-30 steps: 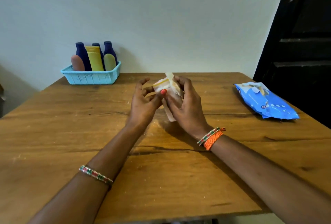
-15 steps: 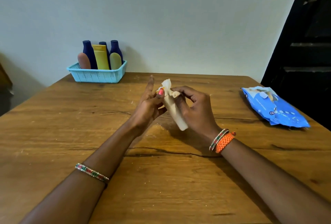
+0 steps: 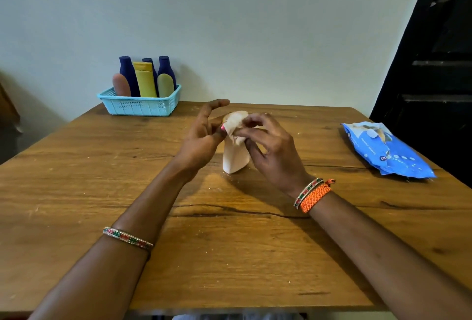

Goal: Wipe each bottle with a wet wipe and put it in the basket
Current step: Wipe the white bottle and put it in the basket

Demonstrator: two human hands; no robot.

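Cream bottle [image 3: 235,160] at frame centre, held above the surface [image 3: 76,192]. Long axis near upright, top tipped slightly toward the upper right, broad flat end pointing down. Its top is hidden under a crumpled wet wipe [image 3: 236,124], so cap and neck are hard to make out.

Right hand [image 3: 270,146] has curled fingers pinching the wipe over the bottle's top. Left hand [image 3: 201,138] touches the wipe with its thumb tip, forefinger stretched up and out; whether it truly grips the bottle cannot be told, its other fingers being hidden behind the palm.

Upper left of frame: blue basket [image 3: 140,106] against the wall, holding six bottles [image 3: 145,79] standing upright, the rear ones partly hidden. Right of frame: blue wipes pack [image 3: 388,151] lying flat near the surface's edge. Both forearms are cut off by the lower frame edge.
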